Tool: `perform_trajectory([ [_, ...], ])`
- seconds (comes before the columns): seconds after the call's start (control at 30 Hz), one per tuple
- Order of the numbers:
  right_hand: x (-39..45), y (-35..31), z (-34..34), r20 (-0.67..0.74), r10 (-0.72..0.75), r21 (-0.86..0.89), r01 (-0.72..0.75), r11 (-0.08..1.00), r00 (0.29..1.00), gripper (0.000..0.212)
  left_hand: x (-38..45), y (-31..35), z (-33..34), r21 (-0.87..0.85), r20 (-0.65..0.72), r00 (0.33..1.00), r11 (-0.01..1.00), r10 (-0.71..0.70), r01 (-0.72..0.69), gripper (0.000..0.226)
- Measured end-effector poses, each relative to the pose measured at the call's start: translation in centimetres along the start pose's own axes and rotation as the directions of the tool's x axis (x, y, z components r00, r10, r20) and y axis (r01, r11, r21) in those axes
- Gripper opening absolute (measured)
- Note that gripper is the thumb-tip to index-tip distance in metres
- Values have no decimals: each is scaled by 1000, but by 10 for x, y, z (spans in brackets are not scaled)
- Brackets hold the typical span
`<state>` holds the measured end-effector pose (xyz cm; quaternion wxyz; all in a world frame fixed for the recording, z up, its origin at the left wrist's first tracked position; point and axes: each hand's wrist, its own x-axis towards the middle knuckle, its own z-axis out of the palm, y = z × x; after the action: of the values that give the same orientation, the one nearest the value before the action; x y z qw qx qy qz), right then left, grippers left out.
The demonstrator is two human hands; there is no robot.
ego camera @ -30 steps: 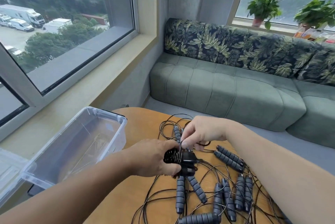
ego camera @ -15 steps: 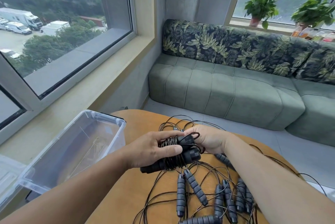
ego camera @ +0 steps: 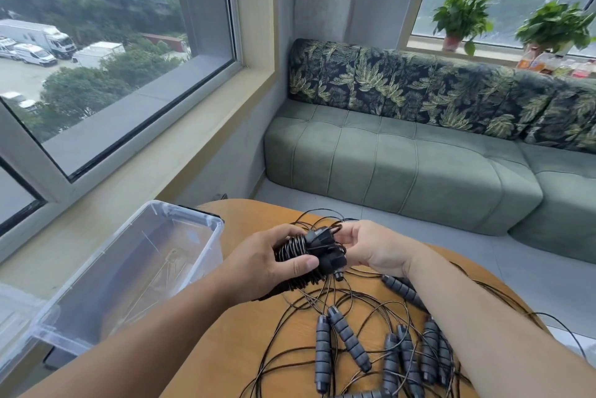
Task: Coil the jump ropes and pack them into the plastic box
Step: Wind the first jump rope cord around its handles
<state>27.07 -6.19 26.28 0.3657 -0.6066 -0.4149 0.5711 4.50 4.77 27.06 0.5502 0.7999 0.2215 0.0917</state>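
Observation:
My left hand point(ego camera: 267, 263) grips a coiled jump rope point(ego camera: 309, 252), its black cord wound around the two dark handles, held above the round wooden table point(ego camera: 245, 333). My right hand point(ego camera: 371, 249) holds the right end of the same bundle, fingers on the cord near the handle tips. Below the hands lies a tangle of loose jump ropes point(ego camera: 371, 342) with grey ribbed handles and thin black cords. The clear plastic box point(ego camera: 129, 275) stands open to the left of the table; apart from thin faint lines at its bottom, nothing shows inside.
A green sofa point(ego camera: 419, 171) with leaf-print cushions runs behind the table. Large windows are on the left and at the back, with two potted plants point(ego camera: 464, 17) on the back sill. A clear lid point(ego camera: 13, 310) lies at the far left by the box.
The bundle turned from upright to lying across my hands and rose slightly. My right hand went from pinching the cord above it to holding its right end.

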Motion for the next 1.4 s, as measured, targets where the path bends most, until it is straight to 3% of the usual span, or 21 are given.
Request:
perform_trajectory([
  [0.13, -4, -8, 4, -173, -46, -113, 27, 993, 984, 27, 1, -3, -3, 65, 20, 1000, 998, 13, -15, 53],
  [0.23, -4, -19, 7, -260, -90, -292, 11, 956, 961, 9, 0, -10, -1, 328, 1, 1000, 944, 20, -20, 55],
  [0.37, -3, -37, 12, -396, -143, -348, -4, 938, 907, 13, 2, -17, 8, 500, 3, 996, 863, 84, -74, 62],
  [0.47, -8, -52, 17, -330, -196, -392, 54, 918, 923, 16, 2, -18, 12, 492, -2, 995, 866, 100, -87, 58],
  [0.6, -16, -68, 20, -166, -78, -309, 24, 951, 983, 41, 2, -22, 13, 499, -16, 990, 860, 138, -111, 60],
  [0.7, -20, -75, 14, -115, -24, -241, -4, 971, 993, 25, 1, -22, 10, 485, -23, 988, 866, 150, -120, 61],
  [0.87, -15, -72, 13, -172, 115, 61, -105, 993, 978, 20, 2, -19, 8, 488, -30, 990, 866, 140, -108, 62],
  [0.97, -13, -72, 16, -193, 202, 318, -134, 939, 960, 26, 1, -18, 8, 429, -42, 991, 898, 124, -94, 58],
  [1.03, -15, -71, 20, -201, 239, 372, -152, 916, 950, 27, 0, -18, 7, 391, -46, 993, 917, 105, -78, 55],
  [1.1, -17, -71, 24, -222, 246, 279, -181, 943, 943, 24, 0, -18, 6, 388, -48, 995, 920, 87, -62, 53],
  [1.2, -19, -72, 31, -351, 163, -72, -201, 977, 922, 19, 0, -20, 7, 357, -61, 996, 933, 69, -43, 58],
  [1.4, -22, -72, 42, -397, -199, -463, -9, 886, 896, 10, 4, -16, 4, 243, -84, 996, 970, 20, 1, 61],
])
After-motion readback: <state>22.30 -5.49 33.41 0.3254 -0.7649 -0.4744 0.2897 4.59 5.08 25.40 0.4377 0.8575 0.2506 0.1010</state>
